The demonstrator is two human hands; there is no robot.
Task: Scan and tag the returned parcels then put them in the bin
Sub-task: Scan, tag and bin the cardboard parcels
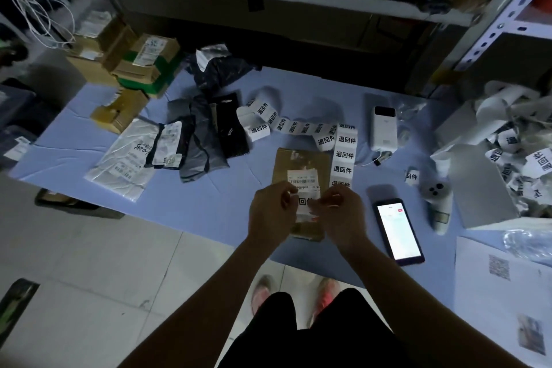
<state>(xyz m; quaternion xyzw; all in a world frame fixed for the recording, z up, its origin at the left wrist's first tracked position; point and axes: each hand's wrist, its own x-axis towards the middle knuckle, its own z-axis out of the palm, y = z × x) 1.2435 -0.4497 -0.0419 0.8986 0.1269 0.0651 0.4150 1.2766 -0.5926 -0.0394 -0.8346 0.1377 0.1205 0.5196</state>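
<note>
Left hand (273, 212): fingers curled, pinching the left edge of the tag sticker (305, 203).
Right hand (343, 213): fingers curled, pinching the right edge of the tag sticker.
Cardboard parcel (300, 166): flat on the blue mat (209, 203), under both hands.
Label strip (343, 155): 1 o'clock of the parcel, along its right edge.
Phone (398, 230): 3 o'clock of the hands, screen lit.
Bagged parcels (197, 140): 10 o'clock, overlapping.
</note>
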